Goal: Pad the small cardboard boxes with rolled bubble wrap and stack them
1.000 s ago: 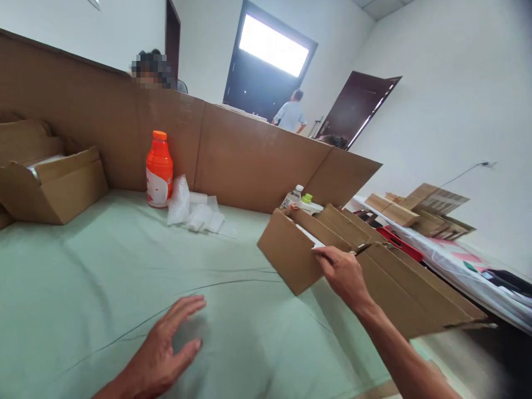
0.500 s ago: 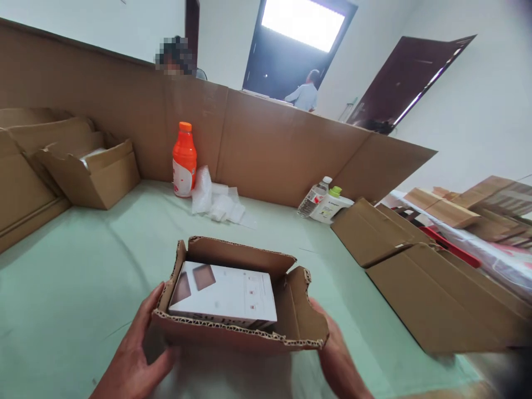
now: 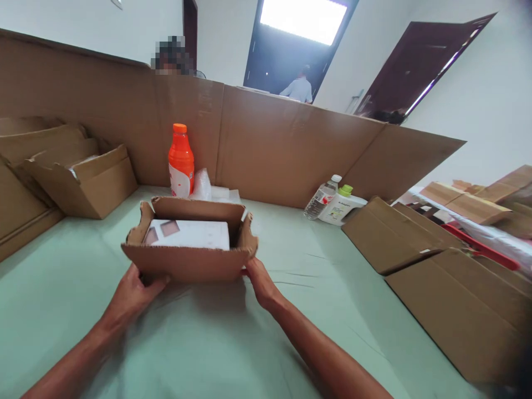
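Note:
Between my two hands is an open cardboard box (image 3: pixel 191 265), its flaps standing up and its torn edges showing. A white printed carton (image 3: pixel 195 234) lies inside, toward the left, leaving a gap at the right end. My left hand (image 3: pixel 135 293) grips the box's lower left corner, thumb along the front. At the lower right corner, my right hand (image 3: pixel 257 277) holds the other end, its fingertips partly hidden by the box. Just behind the box stand an orange bottle (image 3: pixel 181 158) and crumpled bubble wrap (image 3: pixel 202 185), whose lower part the box hides.
A cardboard partition (image 3: pixel 266 147) runs along the back of the green-covered table (image 3: pixel 332 327). Open boxes (image 3: pixel 103 183) stand at left, more cardboard boxes (image 3: pixel 453 305) at right. A clear water bottle (image 3: pixel 322 198) leans by a white green-capped bottle (image 3: pixel 341 208). Two people are beyond the partition.
Both hands have carried the cardboard box away from me and to the left, close to the orange bottle. The white carton has stayed inside it. The view has shifted slightly.

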Motion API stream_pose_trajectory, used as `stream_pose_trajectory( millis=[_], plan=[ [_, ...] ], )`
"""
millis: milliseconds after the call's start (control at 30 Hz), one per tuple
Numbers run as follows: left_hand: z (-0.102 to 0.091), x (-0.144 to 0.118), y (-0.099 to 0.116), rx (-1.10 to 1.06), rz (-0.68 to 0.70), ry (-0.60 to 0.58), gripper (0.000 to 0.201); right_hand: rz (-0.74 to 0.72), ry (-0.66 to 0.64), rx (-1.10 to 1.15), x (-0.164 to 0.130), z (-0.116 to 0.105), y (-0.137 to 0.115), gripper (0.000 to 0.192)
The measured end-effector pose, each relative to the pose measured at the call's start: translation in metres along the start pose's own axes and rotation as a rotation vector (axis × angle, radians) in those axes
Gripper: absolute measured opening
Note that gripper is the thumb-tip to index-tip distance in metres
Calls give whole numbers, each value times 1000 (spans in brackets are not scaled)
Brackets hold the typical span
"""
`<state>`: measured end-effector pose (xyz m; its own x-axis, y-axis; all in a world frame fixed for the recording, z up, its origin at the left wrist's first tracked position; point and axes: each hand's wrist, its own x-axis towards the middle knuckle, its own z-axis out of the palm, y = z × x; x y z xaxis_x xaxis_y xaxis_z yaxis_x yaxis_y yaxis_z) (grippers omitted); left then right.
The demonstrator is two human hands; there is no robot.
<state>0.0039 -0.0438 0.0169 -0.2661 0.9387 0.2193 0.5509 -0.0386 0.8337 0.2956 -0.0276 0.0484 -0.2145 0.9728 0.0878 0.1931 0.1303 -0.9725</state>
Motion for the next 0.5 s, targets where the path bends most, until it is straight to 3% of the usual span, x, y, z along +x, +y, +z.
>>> stream_pose_trajectory(
  millis=[133,233,333,400,500],
  plan=[
    [-2,19,-4,4,-190,31,64,-86,-41,-229,51,-5,22,51],
    [-1,16,-15,-17,-209,-2,62,-128,54,-353,79,-27,37,39],
    [1,13,-24,-13,-235,9,59,-197,157,-499,112,-43,41,48],
    [2,13,-27,3,-246,14,58,-245,179,-564,139,-42,41,50],
    [4,14,-32,38,-239,15,59,-291,210,-609,178,-30,38,32]
  ],
)
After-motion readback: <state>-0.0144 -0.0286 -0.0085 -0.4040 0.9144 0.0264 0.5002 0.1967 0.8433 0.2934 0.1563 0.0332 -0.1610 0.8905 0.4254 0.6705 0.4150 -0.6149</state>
